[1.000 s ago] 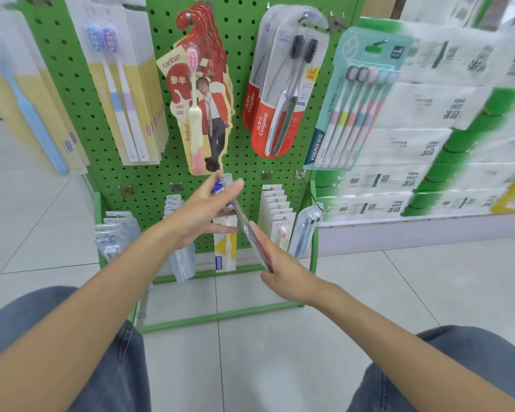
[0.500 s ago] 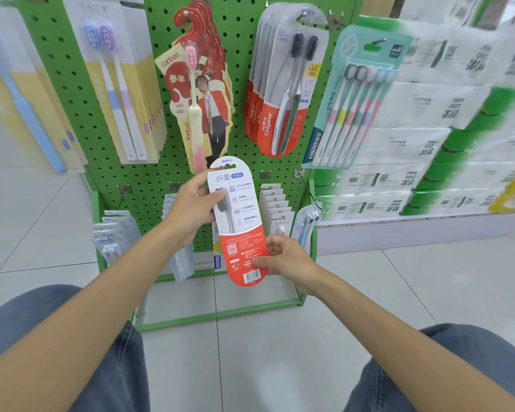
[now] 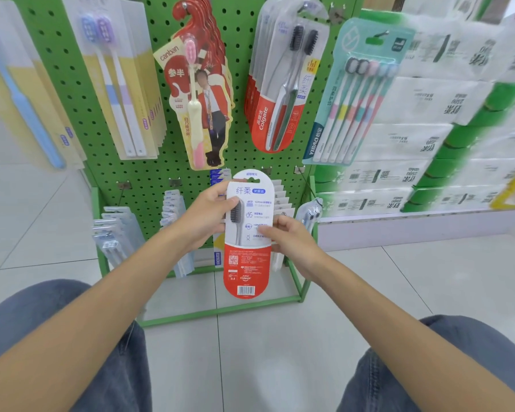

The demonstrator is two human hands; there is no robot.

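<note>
a long, round-ended white and red cardboard toothbrush pack (image 3: 246, 257) is held up in the air between both hands. it stands upright in front of the lower hooks of the green perforated metal display board (image 3: 72, 84). its printed back faces the camera, with the white half on top, the red half below and a barcode at the bottom end. a dark-bristled brush shows through the left side of the white part. the left hand (image 3: 204, 218) grips the pack's upper left edge, its thumb lying on the printed face beside the bristles and its fingers curled behind the card. the right hand (image 3: 293, 240) pinches the right edge at mid-height, thumb pressed on the white face and fingers tucked behind. the lower red half hangs free of both hands, above the green metal base frame (image 3: 220, 312) of the stand. higher on the board hang a stack of red and clear packs of two dark-bristled toothbrushes (image 3: 280, 99), a teal pack of pastel toothbrushes (image 3: 357, 93), a red figure-shaped card with a pink toothbrush (image 3: 197, 93) and pale yellow packs with two slim toothbrushes (image 3: 116, 84). stacked white and green wrapped paper packs (image 3: 414, 138) fill the shelf to the right. the person's knees in blue jeans (image 3: 101, 367) frame the pale floor tiles (image 3: 280, 352).
</note>
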